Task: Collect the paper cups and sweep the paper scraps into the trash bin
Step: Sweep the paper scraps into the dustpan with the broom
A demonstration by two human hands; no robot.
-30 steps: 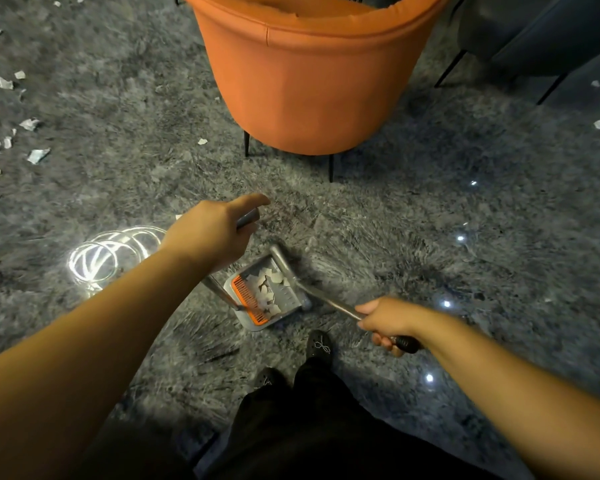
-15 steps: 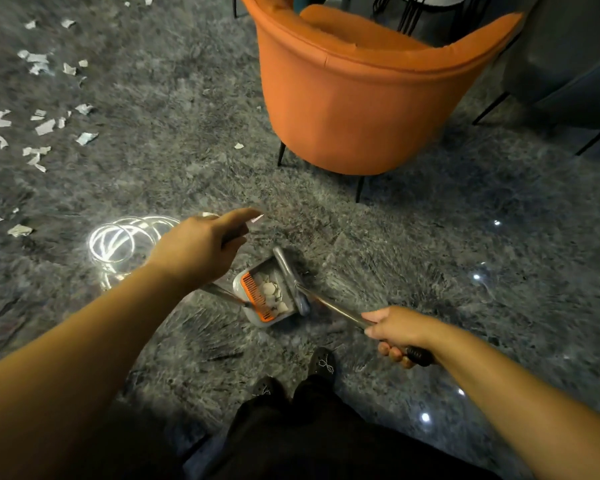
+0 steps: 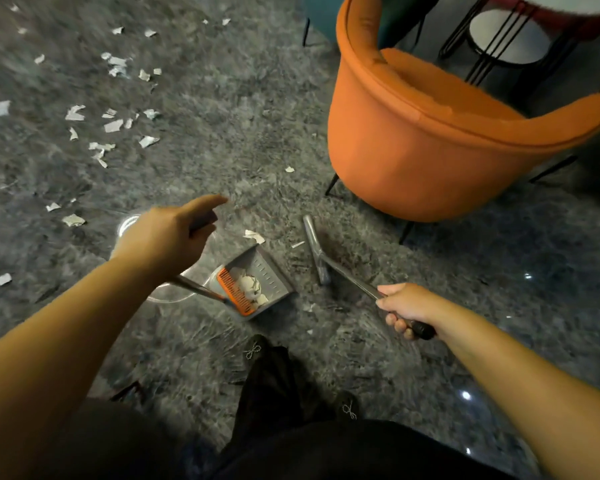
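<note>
My left hand (image 3: 168,240) grips the long handle of a grey dustpan (image 3: 272,275) with an orange comb edge; white paper scraps lie inside it. My right hand (image 3: 407,308) grips the black-ended handle of a broom (image 3: 314,249), whose grey head rests on the floor to the right of the pan, apart from it. One scrap (image 3: 255,236) lies just beyond the pan's mouth. Several more paper scraps (image 3: 111,126) are strewn over the grey floor at the upper left. No paper cup or trash bin is in view.
An orange armchair (image 3: 430,161) on thin black legs stands close at the upper right, with a round white side table (image 3: 506,39) behind it. My dark shoes (image 3: 257,351) are just below the pan. A bright ring reflection shines under my left hand.
The broom head has swung out of the dustpan to its right. The view has shifted left, bringing more scattered scraps into sight and pushing the chair rightward.
</note>
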